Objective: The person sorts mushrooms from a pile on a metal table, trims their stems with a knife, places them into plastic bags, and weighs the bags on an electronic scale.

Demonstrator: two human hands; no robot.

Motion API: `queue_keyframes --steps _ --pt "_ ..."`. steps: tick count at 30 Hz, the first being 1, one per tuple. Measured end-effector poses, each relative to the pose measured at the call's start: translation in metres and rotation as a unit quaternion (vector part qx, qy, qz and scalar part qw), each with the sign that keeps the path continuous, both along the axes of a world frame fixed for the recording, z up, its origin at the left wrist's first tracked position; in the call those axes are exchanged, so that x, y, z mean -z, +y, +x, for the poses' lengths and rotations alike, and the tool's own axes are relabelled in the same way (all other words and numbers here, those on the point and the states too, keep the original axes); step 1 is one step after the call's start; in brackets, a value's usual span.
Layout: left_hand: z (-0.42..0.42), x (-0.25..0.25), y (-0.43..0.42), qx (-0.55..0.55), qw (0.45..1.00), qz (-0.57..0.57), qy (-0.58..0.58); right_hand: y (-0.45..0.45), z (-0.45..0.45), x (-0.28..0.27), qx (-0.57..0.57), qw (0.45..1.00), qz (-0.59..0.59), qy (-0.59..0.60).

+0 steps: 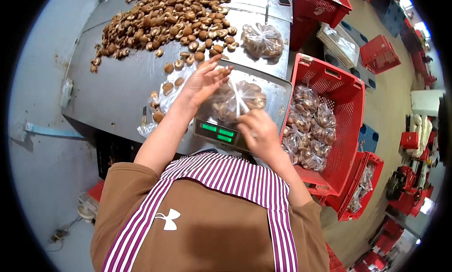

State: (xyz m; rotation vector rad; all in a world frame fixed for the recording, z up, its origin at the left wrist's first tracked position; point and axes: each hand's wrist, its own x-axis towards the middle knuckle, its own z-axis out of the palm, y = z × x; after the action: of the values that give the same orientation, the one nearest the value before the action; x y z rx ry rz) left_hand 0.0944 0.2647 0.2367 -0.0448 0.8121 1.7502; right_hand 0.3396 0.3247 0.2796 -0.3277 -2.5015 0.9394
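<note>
A clear plastic bag of mushrooms (252, 97) sits on the metal pan of a digital scale (277, 98), whose display glows green. Its gathered neck forms a whitish twisted strip across the top. My left hand (205, 82) is at the bag's upper left, fingers spread, holding nothing. At the bag's near side, my right hand (259, 133) has its fingers curled in and seems to pinch the end of the twisted neck; motion blurs it slightly. Loose plastic bags (170, 94) with a few mushrooms on them lie left of the scale, partly behind my left forearm.
A large heap of loose mushrooms (165, 18) covers the far part of the steel table (123, 90). Another filled bag (262, 40) rests beyond the scale. On the right stands a red crate (347, 126) holding several filled bags (310, 130). More red crates stand on the floor.
</note>
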Motion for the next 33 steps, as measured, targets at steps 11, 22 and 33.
queue_keyframes --steps 11,22,33 --pt "-0.035 0.015 -0.059 -0.066 0.906 -0.146 0.391 0.020 0.024 0.012 0.261 0.953 -0.155 0.015" --pt "-0.028 0.020 -0.092 -0.121 0.895 -0.169 0.395 0.012 -0.033 0.004 0.071 0.987 -0.039 -0.138" --pt "-0.017 0.037 -0.084 -0.060 0.897 -0.171 0.404 0.016 -0.051 0.057 0.091 0.984 0.115 -0.106"
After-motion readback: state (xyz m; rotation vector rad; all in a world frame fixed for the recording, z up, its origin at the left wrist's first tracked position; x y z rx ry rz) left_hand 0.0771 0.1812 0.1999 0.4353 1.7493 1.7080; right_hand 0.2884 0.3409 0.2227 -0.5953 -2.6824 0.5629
